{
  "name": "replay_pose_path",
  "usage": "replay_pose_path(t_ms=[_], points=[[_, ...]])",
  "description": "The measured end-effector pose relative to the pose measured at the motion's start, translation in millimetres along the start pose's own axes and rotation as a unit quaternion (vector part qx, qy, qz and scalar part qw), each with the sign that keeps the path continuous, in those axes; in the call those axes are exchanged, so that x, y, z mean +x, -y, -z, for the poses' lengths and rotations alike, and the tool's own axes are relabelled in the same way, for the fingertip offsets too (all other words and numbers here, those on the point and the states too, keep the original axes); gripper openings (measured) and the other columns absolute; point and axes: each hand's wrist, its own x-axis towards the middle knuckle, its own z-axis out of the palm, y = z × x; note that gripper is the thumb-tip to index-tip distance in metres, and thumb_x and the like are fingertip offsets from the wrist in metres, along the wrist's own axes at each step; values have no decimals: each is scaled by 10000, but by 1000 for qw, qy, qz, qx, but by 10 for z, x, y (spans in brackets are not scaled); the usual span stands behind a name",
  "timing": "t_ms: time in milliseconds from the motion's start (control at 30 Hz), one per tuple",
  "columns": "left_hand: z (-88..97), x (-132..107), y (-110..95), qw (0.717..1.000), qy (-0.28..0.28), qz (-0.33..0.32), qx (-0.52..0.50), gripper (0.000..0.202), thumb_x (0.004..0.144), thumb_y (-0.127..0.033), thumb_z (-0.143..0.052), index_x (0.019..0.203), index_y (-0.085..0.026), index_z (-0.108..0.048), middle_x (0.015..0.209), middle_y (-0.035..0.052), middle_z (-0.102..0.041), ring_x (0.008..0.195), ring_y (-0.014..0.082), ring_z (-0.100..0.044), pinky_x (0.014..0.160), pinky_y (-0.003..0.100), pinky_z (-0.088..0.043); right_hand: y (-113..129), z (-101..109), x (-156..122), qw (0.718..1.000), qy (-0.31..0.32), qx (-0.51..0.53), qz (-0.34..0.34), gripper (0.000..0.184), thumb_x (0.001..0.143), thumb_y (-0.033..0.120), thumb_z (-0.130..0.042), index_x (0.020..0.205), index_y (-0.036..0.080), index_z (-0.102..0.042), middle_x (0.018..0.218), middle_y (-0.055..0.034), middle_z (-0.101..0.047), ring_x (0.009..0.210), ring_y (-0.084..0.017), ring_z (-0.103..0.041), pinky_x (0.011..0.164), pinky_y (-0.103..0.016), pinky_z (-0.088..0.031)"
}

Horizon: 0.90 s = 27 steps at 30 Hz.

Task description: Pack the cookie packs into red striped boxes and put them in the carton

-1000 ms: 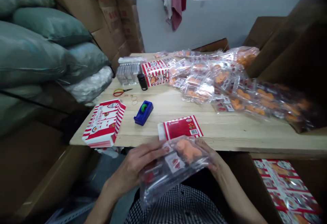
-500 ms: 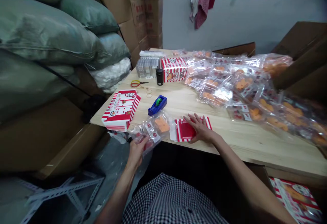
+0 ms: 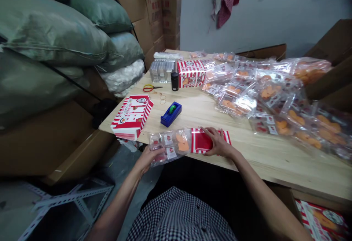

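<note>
Now our left grip (image 3: 147, 158) holds a clear packet (image 3: 171, 145); at its three o'clock, our right grip (image 3: 218, 144) lies wide across a red carton (image 3: 201, 141).

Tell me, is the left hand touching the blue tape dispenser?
No, the left hand grips a clear plastic pack, while the blue tape dispenser sits apart from it on the table.

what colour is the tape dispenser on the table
The tape dispenser is blue, seen in the head view.
</note>
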Motion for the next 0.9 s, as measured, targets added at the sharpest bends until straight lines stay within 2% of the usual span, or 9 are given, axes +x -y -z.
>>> replay_pose_path(t_ms=[100, 200, 367, 500, 733, 900], points=[[24, 146, -110, 994, 89, 33, 48, 511, 594, -266, -887, 1046, -124, -695, 1032, 107, -764, 925, 243, -726, 833, 330, -579, -1, -1, -11, 1000, 1, 2, 6, 1292, 557, 511, -850, 1593, 338, -98, 1482, -166, -383, 1451, -405, -269, 1121, -727, 55], [27, 308, -246, 985, 131, 67, 92, 475, 539, -230, -891, 960, -127, -696, 934, 79, -764, 835, 211, -715, 784, 295, -560, 1, 1, -24, 1000, 5, 5, 13, 1315, 530, 502, -865, 1591, 342, -106, 1494, -162, -379, 1468, -425, -227, 1118, -736, 43], [-72, 509, -328, 973, 164, 96, 131, 391, 522, -216, -878, 853, -118, -693, 795, 58, -731, 685, 176, -668, 644, 259, -511, 12, 17, -47, 1000, 2, 12, 19, 1284, 551, 486, -857, 1588, 362, -110, 1491, -148, -392, 1459, -425, -251, 1116, -734, 48], [-112, 573, -312, 965, 189, 101, 152, 395, 520, -245, -869, 850, -127, -688, 808, 58, -722, 716, 190, -662, 675, 277, -504, 21, 16, -84, 1000, -8, 15, 15, 1248, 581, 464, -843, 1585, 375, -107, 1473, -147, -406, 1429, -401, -323, 1115, -728, 57], [54, 610, -429, 954, 205, 72, 206, 344, 539, -212, -856, 827, -137, -683, 790, 28, -707, 759, 189, -637, 712, 276, -483, 102, -101, -140, 999, -27, 15, -7, 1227, 596, 488, -812, 1590, 345, -107, 1471, -159, -378, 1442, -406, -290, 1118, -713, 80], [-88, 710, -405, 947, 227, 62, 216, 352, 531, -198, -841, 836, -132, -678, 782, 26, -694, 720, 173, -614, 693, 272, -471, 147, -65, -146, 1000, -18, 20, -11, 1145, 649, 472, -778, 1585, 365, -127, 1453, -151, -379, 1431, -385, -327, 1128, -705, 64]])
